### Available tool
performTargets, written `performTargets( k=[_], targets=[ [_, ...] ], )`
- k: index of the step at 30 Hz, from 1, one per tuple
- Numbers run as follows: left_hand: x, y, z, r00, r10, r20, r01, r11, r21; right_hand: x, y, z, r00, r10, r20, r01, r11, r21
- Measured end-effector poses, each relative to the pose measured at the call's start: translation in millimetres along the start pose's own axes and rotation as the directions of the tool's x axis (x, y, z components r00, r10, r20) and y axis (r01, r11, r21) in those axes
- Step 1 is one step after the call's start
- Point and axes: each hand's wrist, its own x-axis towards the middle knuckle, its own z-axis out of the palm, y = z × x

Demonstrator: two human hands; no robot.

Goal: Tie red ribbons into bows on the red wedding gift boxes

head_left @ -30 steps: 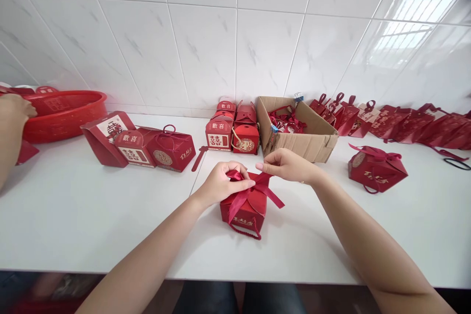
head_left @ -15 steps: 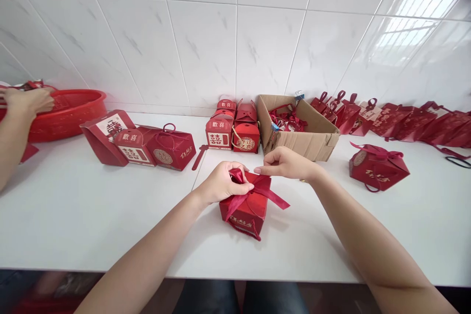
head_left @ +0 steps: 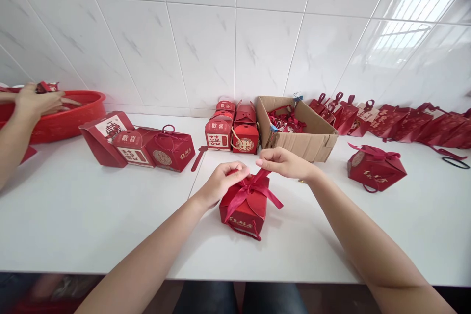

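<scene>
A red gift box (head_left: pixel 246 216) with gold writing and a twisted cord handle stands on the white table in front of me. Across its top lies a dark pink ribbon (head_left: pixel 239 198), crossed in the middle with two loose tails toward me. My left hand (head_left: pixel 224 181) is closed at the box's far left top edge, pinching a loop of the ribbon that its fingers mostly hide. At the far right side, my right hand (head_left: pixel 281 162) pinches another part of the ribbon, drawn up between thumb and fingertips.
A cardboard box (head_left: pixel 305 144) of red ribbons stands behind, beside several small red boxes (head_left: pixel 219 135). More gift boxes (head_left: pixel 140 147) are at left; one bowed box (head_left: pixel 377 169) and a row of bags (head_left: pixel 392 122) at right. Another person's hand (head_left: pixel 35 103) is over a red basin (head_left: pixel 73 120).
My left thumb has come off the ribbon's middle and moved up and back. My right hand has lifted its ribbon part slightly. The other person's hand has shifted right over the basin.
</scene>
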Motion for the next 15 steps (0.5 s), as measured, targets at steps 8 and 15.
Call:
performTargets(
  k=[8,15],
  targets=[
    [7,-9,-7.8,0.996,-0.042,-0.073,0.021,0.964,-0.265,-1,-9,4,0.977,0.007,-0.215,-0.024,0.997,-0.075],
    [8,-11,-7.5,0.998,-0.039,-0.039,0.025,0.946,-0.322,-1,-19,29,0.973,-0.166,-0.162,0.102,0.935,-0.34]
  ],
)
